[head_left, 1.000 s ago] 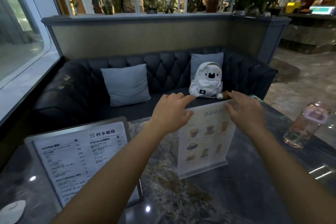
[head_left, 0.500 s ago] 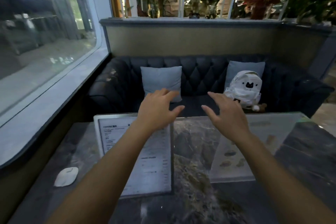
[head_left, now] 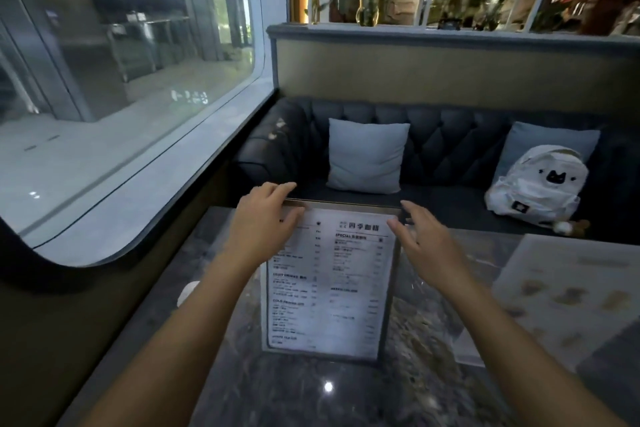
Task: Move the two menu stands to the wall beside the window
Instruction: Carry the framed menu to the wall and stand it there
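A framed text menu stand (head_left: 346, 288) stands upright on the dark marble table (head_left: 311, 392), facing me. My left hand (head_left: 266, 222) is at its top left corner, with fingers curled over the top edge and the thumb on the front. My right hand (head_left: 429, 246) hovers at the top right corner, fingers spread, holding nothing. A clear picture menu stand (head_left: 561, 298) stands to the right, apart from both hands. The big window (head_left: 121, 80) and the dark wall below it (head_left: 86, 305) run along the table's left side.
A small white round object (head_left: 188, 291) lies near the table's left edge. Across the table is a dark tufted sofa (head_left: 450, 135) with a grey cushion (head_left: 367, 156) and a white backpack (head_left: 533, 187).
My view has swung left. Both hands left the picture menu stand and moved over to the text menu stand, where the left hand now holds the top left corner.
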The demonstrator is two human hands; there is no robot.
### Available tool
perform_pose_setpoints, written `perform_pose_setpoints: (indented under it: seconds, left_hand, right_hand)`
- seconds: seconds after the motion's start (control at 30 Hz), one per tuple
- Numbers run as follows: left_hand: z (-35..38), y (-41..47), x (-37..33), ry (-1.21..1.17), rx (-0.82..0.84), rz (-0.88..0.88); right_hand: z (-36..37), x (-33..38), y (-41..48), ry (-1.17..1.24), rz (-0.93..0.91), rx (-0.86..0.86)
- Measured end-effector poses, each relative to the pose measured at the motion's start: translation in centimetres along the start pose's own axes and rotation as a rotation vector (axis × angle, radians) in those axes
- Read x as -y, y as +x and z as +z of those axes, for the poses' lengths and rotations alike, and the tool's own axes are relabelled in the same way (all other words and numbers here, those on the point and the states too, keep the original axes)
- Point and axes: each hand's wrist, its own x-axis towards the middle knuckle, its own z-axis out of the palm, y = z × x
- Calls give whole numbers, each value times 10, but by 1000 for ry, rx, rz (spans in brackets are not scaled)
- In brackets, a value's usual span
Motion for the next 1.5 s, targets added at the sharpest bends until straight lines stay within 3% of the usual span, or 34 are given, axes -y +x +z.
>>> perform_pose_setpoints:
  seconds: [0.2,0.3,0.4,0.6,0.9,1.27,1.5]
  left_hand:
    - [12,-27,16,-414,-146,-272]
    - [22,-44,31,-677,-65,-465]
    - [34,-62,46,-819,48,-503]
    - [50,-85,65,-855,170,-532]
    - [65,-92,74,-822,192,-495]
    - [59,-91,69,-852,104,-424]
    - [28,-124,81,-848,-37,-523]
  right_hand:
    - [21,-10,-18,295,169,-50]
    - [36,-22,-32,414,222,-15]
    - [51,-37,-45,476,271,46]
    - [71,-48,-64,553,284,92]
    - [81,-57,-65,515,289,39]
    - [84,-51,-61,646,311,12]
    - [97,-24,-53,695,208,71]
